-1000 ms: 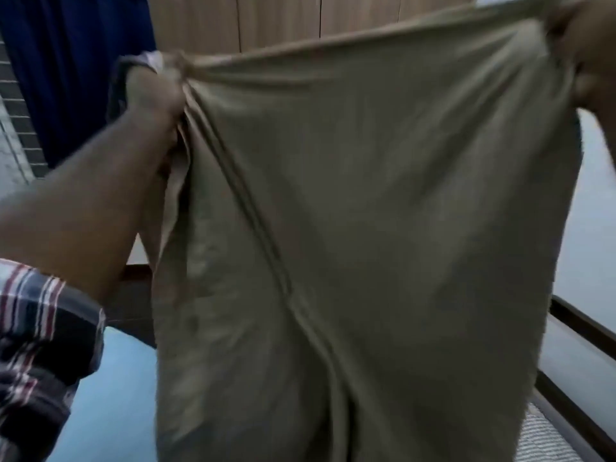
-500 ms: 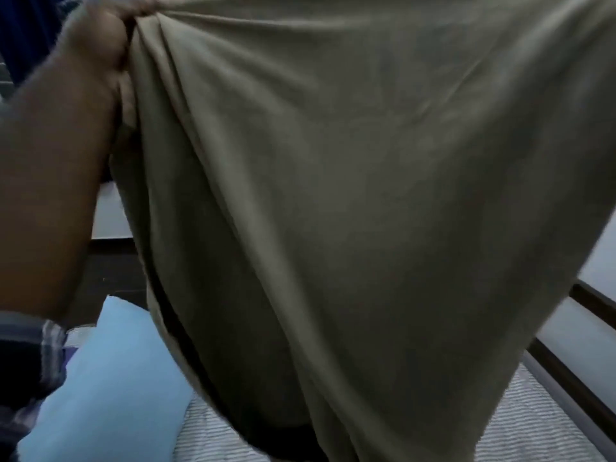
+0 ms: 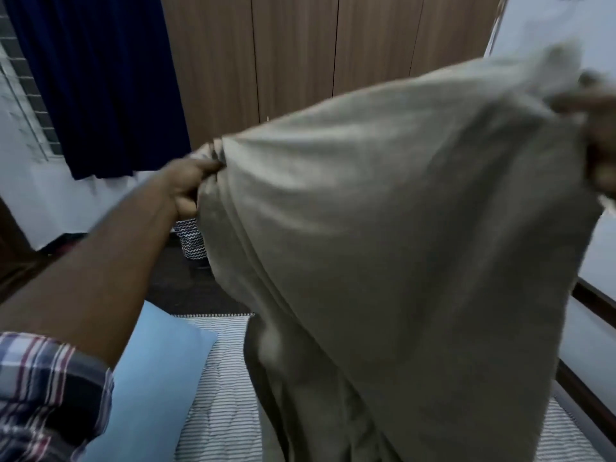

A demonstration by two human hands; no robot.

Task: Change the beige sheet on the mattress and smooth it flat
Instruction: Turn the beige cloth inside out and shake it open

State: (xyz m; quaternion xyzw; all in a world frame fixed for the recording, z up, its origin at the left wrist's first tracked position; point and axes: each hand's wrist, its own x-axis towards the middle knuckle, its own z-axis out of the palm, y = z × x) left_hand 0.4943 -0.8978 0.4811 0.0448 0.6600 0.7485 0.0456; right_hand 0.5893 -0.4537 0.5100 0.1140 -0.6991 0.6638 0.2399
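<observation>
Striped mattress (image 3: pixel 220 408) below; two hands, left (image 3: pixel 186 188), right (image 3: pixel 600 141), grip one beige sheet (image 3: pixel 383 228).

Striped mattress (image 3: pixel 222 405) carries a blue pillow (image 3: pixel 151 388).

hands (image 3: pixel 190 191) have swung the beige sheet (image 3: pixel 383 228) lower and rightward, uncovering the mattress (image 3: pixel 223 395).
</observation>
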